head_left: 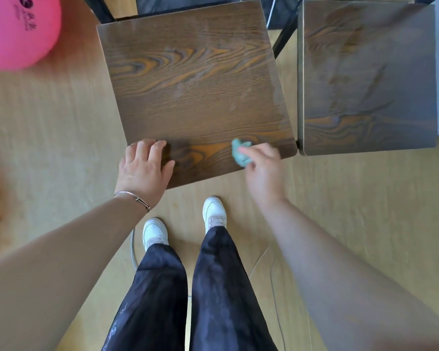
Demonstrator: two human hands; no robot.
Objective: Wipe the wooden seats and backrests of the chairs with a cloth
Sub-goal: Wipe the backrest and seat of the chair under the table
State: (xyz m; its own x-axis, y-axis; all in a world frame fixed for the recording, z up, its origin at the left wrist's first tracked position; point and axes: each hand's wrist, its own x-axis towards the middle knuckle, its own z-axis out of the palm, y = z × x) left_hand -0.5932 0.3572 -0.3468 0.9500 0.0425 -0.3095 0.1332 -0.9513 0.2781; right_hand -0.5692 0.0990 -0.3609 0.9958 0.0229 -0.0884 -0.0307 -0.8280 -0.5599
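Now right hand (261,168) rubs cloth (240,154) on seat (195,84) (front edge).

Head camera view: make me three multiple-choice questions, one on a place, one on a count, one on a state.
1. Where is the cloth?
A: by the near seat's front edge. B: in the left hand. C: on the right seat.
2. How many wooden seats show?
A: one. B: two. C: three.
3. What is the left hand doing?
A: gripping the cloth. B: resting on the near seat, holding nothing. C: hanging at the side.

1 A: the right hand holds it on the wood there.
2 B: only the near seat and the right seat show.
3 B: it rests on the front left corner, empty.
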